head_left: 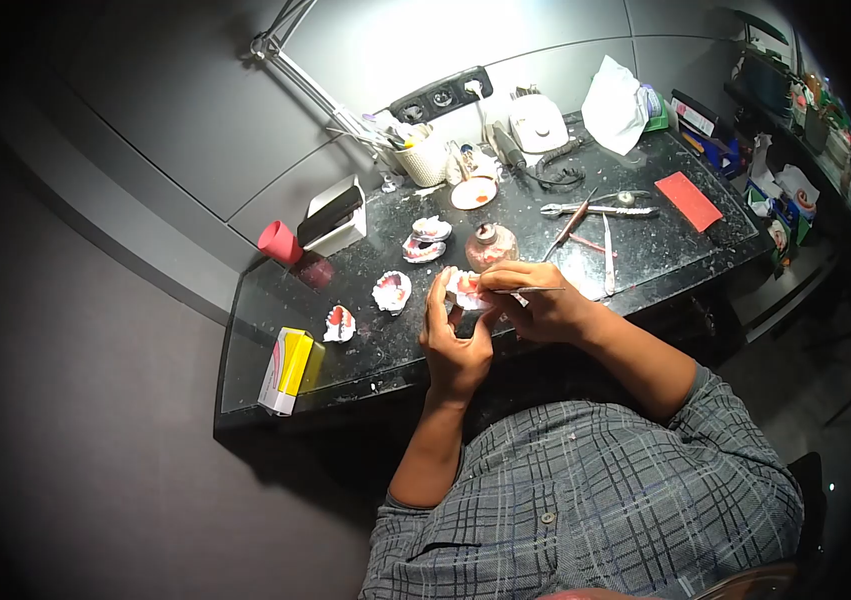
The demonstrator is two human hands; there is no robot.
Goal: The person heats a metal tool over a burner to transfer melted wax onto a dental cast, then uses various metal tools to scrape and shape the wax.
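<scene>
My left hand (457, 355) is wrapped round a dental cast (464, 292) with red wax and teeth on it, holding it above the front of the table. My right hand (545, 303) grips a thin metal carving tool (537, 290), its fingers against the cast; the tool's working tip is hidden. Just behind the cast stands a round glass spirit lamp (491, 246). More dental casts with red wax lie to the left: a hinged pair (425, 241), a single cast (391, 291) and another cast (340, 323) farther left.
Right of my hands lie metal instruments (609, 258), pliers (625, 211) and a red wax sheet (688, 202). Behind are a wax dish (473, 193), a tool cup (423, 160) and a white control unit (537, 125). At left are a yellow box (288, 370) and pink cup (278, 242).
</scene>
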